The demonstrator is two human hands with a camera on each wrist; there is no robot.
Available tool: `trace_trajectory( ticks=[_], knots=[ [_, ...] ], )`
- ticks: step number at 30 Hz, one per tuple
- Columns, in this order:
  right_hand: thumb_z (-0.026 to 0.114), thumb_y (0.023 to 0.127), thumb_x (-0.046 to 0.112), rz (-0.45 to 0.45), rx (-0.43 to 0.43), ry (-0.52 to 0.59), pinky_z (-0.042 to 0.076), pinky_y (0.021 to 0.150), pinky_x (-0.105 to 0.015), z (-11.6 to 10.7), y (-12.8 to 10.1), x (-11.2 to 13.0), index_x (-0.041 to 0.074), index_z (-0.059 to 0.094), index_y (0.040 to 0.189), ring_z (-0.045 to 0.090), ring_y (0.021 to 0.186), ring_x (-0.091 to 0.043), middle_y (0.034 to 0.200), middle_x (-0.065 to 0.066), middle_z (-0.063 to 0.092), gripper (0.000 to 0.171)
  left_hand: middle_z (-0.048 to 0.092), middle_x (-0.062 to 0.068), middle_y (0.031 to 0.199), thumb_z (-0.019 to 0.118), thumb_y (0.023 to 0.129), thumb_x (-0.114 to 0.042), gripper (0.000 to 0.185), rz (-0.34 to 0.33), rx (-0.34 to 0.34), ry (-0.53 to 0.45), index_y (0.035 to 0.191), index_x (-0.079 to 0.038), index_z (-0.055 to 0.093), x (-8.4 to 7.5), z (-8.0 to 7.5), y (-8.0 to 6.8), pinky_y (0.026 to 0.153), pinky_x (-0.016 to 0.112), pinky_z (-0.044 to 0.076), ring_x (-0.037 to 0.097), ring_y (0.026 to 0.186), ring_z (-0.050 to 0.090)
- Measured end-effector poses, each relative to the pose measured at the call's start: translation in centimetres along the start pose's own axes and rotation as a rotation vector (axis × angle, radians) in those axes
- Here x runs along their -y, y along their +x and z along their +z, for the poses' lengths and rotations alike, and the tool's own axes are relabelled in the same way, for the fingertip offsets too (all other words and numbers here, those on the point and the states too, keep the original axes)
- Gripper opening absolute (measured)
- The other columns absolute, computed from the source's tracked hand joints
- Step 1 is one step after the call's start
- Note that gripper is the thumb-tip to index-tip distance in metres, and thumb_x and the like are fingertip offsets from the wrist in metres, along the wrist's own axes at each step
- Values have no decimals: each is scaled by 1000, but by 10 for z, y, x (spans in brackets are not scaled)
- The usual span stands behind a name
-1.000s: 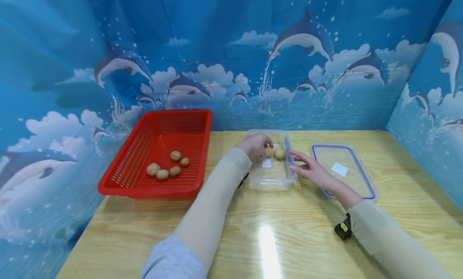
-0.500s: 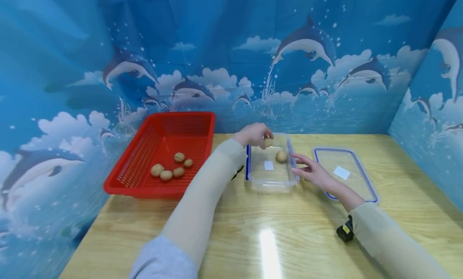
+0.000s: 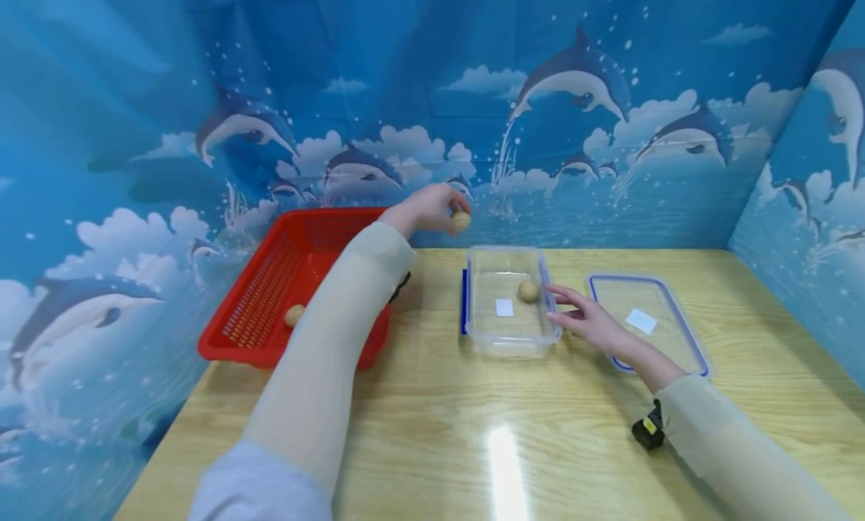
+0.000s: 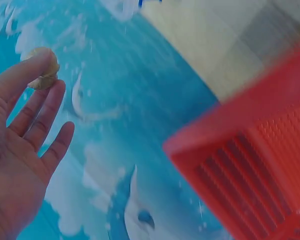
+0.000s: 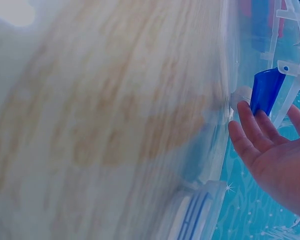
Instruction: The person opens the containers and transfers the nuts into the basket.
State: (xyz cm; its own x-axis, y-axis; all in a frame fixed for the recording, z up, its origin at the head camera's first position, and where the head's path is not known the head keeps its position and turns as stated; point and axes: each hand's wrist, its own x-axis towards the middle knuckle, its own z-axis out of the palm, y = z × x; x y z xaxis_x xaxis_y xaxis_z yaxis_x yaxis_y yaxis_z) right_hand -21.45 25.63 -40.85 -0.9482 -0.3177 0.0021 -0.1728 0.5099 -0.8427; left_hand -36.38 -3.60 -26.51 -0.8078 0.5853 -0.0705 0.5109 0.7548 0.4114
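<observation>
My left hand (image 3: 429, 208) pinches a walnut (image 3: 461, 221) between thumb and fingertips, raised between the red basket (image 3: 236, 353) and the clear plastic container (image 3: 486, 277). In the left wrist view the same walnut (image 4: 44, 70) sits at the fingertips. Inside the container lie another walnut (image 3: 528, 290) and a white label (image 3: 504, 308). My right hand (image 3: 588, 322) rests its loosely extended fingers against the container's right side. The right wrist view shows those fingers by a blue latch (image 5: 267, 90). One walnut (image 3: 294, 315) shows in the basket; my left forearm hides much of its inside.
The container's lid (image 3: 665, 329), blue-edged with a white label (image 3: 641, 321), lies flat right of the container. A dolphin-print curtain (image 3: 378, 93) stands behind the wooden table (image 3: 432, 401) and along its sides.
My left hand has lifted the walnut out of the container and carried it up and left toward the basket. The right hand has stayed at the container's side.
</observation>
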Motion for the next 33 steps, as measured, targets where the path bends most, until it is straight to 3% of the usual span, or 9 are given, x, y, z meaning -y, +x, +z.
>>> trace_trajectory(
  ticks=[7,16,25,33],
  knots=[
    [55,101,24,13,-1,-15,47,92,-54,-1,1,-3,1,26,152,49,118,-50,143,-37,31,62,58,8,119,76,84,-9,40,-40,-77,-45,123,-12,65,28,-24,-21,86,34,51,23,103,55],
    [54,101,23,4,2,-15,48,92,-54,-3,1,-5,1,25,152,49,118,-51,143,-38,30,62,60,9,121,76,84,-9,45,-62,-62,-76,127,-10,62,58,-39,-54,89,38,51,25,105,58],
    [54,101,23,-1,1,-11,48,91,-54,-1,0,-5,1,26,152,49,117,-50,142,-38,30,62,61,10,117,76,85,-9,45,-82,-103,-131,128,-8,62,90,-38,-98,84,40,52,27,101,54],
    [55,101,19,-9,-10,-1,48,91,-53,0,0,-2,0,27,151,50,116,-50,142,-39,31,61,64,11,116,75,85,-8,46,-132,-102,-152,129,-8,61,120,-27,-139,80,40,55,28,98,58]
  ],
)
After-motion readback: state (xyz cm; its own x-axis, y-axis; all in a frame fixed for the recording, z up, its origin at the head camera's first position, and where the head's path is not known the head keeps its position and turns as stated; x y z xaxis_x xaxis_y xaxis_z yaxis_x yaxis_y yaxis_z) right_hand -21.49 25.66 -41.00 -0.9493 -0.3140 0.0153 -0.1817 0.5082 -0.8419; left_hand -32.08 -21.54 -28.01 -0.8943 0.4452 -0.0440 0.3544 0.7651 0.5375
